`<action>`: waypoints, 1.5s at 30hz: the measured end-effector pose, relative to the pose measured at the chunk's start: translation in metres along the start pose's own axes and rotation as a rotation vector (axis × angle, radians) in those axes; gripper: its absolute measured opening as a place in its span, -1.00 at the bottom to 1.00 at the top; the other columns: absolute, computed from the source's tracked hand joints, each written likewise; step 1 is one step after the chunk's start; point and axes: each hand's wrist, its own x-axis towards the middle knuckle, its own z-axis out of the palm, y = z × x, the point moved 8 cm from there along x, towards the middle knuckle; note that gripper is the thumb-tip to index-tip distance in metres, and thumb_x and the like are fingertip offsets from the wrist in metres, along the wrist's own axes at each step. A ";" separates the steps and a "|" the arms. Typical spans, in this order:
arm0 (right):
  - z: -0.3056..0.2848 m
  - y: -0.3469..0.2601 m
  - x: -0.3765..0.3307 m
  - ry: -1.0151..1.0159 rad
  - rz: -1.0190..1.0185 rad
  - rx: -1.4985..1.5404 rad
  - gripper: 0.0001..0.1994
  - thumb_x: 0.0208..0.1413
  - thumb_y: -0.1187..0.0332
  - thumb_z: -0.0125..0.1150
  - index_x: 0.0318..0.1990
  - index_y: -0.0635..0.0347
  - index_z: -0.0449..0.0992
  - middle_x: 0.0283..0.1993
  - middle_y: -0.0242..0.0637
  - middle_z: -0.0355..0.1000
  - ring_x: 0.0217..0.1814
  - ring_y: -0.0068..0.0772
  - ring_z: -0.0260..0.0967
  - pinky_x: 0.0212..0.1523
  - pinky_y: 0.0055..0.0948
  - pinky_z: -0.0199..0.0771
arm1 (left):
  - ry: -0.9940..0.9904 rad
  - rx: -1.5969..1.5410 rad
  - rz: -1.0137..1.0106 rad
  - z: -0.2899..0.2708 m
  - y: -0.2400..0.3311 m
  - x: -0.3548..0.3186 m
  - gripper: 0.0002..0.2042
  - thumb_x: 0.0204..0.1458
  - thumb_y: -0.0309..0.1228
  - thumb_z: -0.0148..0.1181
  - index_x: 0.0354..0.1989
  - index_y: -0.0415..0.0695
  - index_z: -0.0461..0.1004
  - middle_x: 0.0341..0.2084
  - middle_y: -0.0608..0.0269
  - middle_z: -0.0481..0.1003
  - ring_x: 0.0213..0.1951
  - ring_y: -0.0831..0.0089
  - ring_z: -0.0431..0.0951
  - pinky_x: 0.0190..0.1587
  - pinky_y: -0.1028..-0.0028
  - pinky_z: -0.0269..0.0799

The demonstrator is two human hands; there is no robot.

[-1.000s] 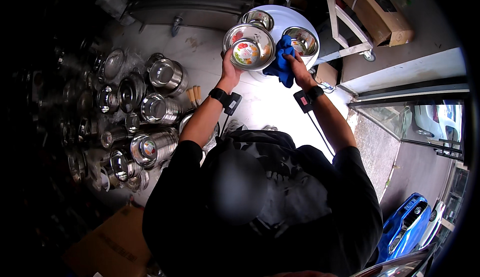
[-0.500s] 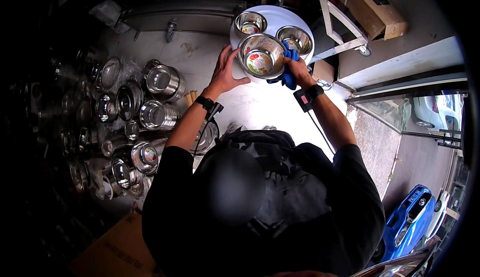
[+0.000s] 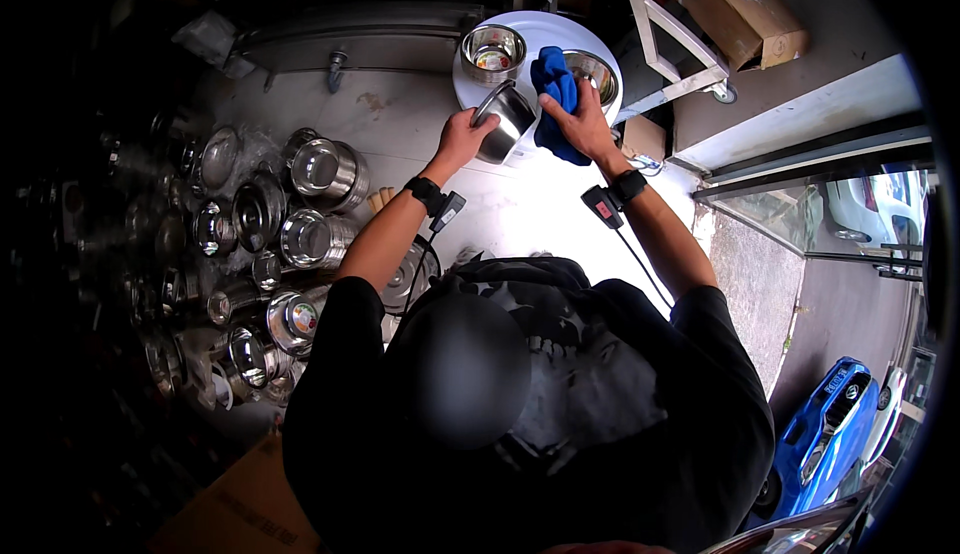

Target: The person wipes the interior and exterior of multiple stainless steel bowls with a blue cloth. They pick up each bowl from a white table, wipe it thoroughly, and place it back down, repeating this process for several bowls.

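A steel bowl [image 3: 511, 126] is tilted on its side in my left hand [image 3: 464, 141], whose fingers and thumb grip its rim. Close to its right, my right hand [image 3: 585, 129] clutches a crumpled blue cloth [image 3: 556, 89]; the cloth hangs just beside the bowl's outer wall. Behind them stands a round white stool top [image 3: 545, 26]. Upright at its left is a steel bowl with a coloured sticker inside [image 3: 493, 54]. Another steel bowl [image 3: 598, 72] sits at the right, partly covered by the cloth and my right hand.
Several steel pots and bowls [image 3: 322, 169] crowd the floor at left, some in clear plastic. A cardboard box [image 3: 725, 4] lies far right beside a wheeled metal frame [image 3: 690, 84]. A glass door [image 3: 770, 219] is at right; a blue car [image 3: 825, 434] stands outside.
The bowl has gone from facing up to tilted, now gripped by my left hand, which was open beside it. My right hand has let go of the bowl and holds only the cloth.
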 end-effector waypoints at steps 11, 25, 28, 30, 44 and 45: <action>0.026 -0.058 -0.026 0.010 -0.310 -0.480 -0.34 0.17 -0.18 0.22 0.38 -0.21 0.33 0.51 0.15 -0.02 0.42 0.42 0.09 0.36 0.17 0.20 | 0.163 -0.021 -0.191 0.026 0.056 -0.004 -0.11 0.25 0.35 -0.53 -0.21 -0.23 0.62 -0.29 -0.14 0.62 -0.13 -0.06 0.60 -0.05 0.15 0.44; 0.030 0.074 -0.009 -0.495 0.469 0.973 -0.54 0.40 0.10 0.01 0.34 0.07 0.34 0.21 -0.21 0.46 0.07 -0.27 0.53 -0.01 -0.29 0.65 | 0.084 -0.679 -0.101 0.012 0.053 -0.023 -0.77 0.16 -0.25 0.33 -0.33 -0.20 0.62 -0.45 0.39 0.55 -0.40 0.57 0.53 -0.35 0.52 0.44; 0.031 0.067 -0.022 -0.474 0.461 1.108 -0.52 0.39 0.15 0.05 0.36 0.14 0.27 0.21 -0.14 0.45 0.13 -0.23 0.51 0.09 -0.23 0.64 | 0.179 -0.909 -0.173 0.003 0.042 -0.018 -0.77 0.20 -0.23 0.28 -0.18 -0.15 0.61 -0.23 0.33 0.60 -0.18 0.54 0.55 -0.07 0.49 0.46; 0.020 0.085 -0.018 -0.202 0.513 0.949 -0.55 0.35 0.18 0.11 0.31 0.14 0.35 0.18 -0.12 0.47 0.11 -0.25 0.51 0.11 -0.26 0.60 | 0.210 -0.911 -0.244 -0.001 0.041 -0.014 -0.69 0.21 -0.16 0.25 -0.18 -0.20 0.60 -0.26 0.29 0.60 -0.21 0.49 0.58 -0.11 0.45 0.50; 0.014 -0.091 -0.029 0.232 -0.369 -0.508 -0.28 -0.04 0.05 0.47 0.33 -0.16 0.35 0.44 0.01 0.10 0.33 0.24 0.17 0.29 0.06 0.30 | 0.057 -1.227 -0.313 0.037 0.077 0.007 -0.42 0.38 0.01 -0.29 0.34 -0.17 0.29 0.24 0.07 0.43 0.25 0.18 0.44 0.35 0.17 0.28; 0.016 -0.089 -0.035 0.243 -0.388 -0.498 -0.25 -0.07 0.06 0.49 0.33 -0.16 0.34 0.44 0.03 0.08 0.34 0.26 0.16 0.30 0.06 0.29 | 0.040 -1.270 -0.325 0.035 0.073 0.008 -0.42 0.38 0.01 -0.31 0.34 -0.16 0.29 0.24 0.07 0.42 0.26 0.16 0.43 0.36 0.15 0.27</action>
